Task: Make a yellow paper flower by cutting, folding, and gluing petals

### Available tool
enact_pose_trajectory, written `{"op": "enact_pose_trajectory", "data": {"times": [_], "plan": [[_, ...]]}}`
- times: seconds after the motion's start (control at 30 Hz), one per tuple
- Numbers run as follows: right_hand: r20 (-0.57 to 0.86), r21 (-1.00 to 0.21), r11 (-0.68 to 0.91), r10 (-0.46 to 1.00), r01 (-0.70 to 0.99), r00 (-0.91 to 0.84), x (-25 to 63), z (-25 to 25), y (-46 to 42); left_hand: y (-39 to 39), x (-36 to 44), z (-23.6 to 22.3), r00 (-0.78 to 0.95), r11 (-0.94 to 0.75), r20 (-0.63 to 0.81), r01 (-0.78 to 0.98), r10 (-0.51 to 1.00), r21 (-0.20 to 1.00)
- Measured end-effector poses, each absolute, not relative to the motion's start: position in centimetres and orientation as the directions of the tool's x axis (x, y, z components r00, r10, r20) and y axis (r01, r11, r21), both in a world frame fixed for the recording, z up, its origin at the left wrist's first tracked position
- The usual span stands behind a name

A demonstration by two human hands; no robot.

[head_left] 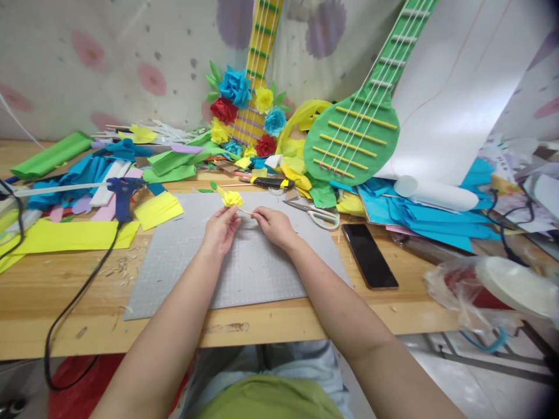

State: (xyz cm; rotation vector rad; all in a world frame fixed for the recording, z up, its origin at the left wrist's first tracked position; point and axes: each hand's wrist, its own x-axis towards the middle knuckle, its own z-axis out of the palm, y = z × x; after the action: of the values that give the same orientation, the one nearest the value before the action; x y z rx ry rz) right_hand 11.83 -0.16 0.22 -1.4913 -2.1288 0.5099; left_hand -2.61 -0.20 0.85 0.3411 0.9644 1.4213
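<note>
A small yellow paper flower [231, 199] sits on the end of a thin wooden stick [246, 212] above a grey cutting mat [244, 267]. My left hand [220, 230] pinches the flower from below, fingers closed on it. My right hand [273, 225] pinches the stick's other end, fingers curled shut on it. Both hands hover just over the mat's far half.
A blue glue gun [123, 195] with a black cord lies left of the mat, among yellow, blue and green paper sheets. Scissors [317, 214], a black utility knife [271, 182] and a phone [369, 255] lie to the right. Paper guitars [351, 137] with flowers lean at the back.
</note>
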Motion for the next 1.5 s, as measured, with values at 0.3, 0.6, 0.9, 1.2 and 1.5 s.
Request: {"op": "enact_pose_trajectory", "data": {"times": [0.3, 0.6, 0.9, 1.2, 1.5], "plan": [[0.08, -0.549, 0.256, 0.964, 0.796, -0.255, 12.2, 1.0, 0.0, -0.2, -3.4, 1.0, -0.01, 0.296, -0.424, -0.703, 0.905, 0.647], [0.068, -0.593, 0.245, 0.964, 0.767, -0.256, 12.2, 1.1, -0.1, -0.2, -3.3, 0.8, -0.023, 0.276, -0.392, -0.673, 0.92, 0.686], [0.085, -0.706, 0.248, 0.96, 0.663, -0.268, 12.1, 0.9, -0.2, -0.2, -2.5, 0.1, -0.295, 0.054, -0.212, -0.465, 0.932, 0.883], [0.098, -0.73, 0.308, 0.931, 0.61, -0.352, 11.7, 0.7, -0.3, 0.0, -2.7, 0.4, -0.375, 0.045, -0.254, -0.484, 0.892, 0.874], [0.068, -0.706, 0.266, 0.948, 0.656, -0.311, 11.3, 0.6, -0.5, 0.1, -2.6, 0.1, -0.369, 0.013, -0.215, -0.479, 0.904, 0.878]]}}
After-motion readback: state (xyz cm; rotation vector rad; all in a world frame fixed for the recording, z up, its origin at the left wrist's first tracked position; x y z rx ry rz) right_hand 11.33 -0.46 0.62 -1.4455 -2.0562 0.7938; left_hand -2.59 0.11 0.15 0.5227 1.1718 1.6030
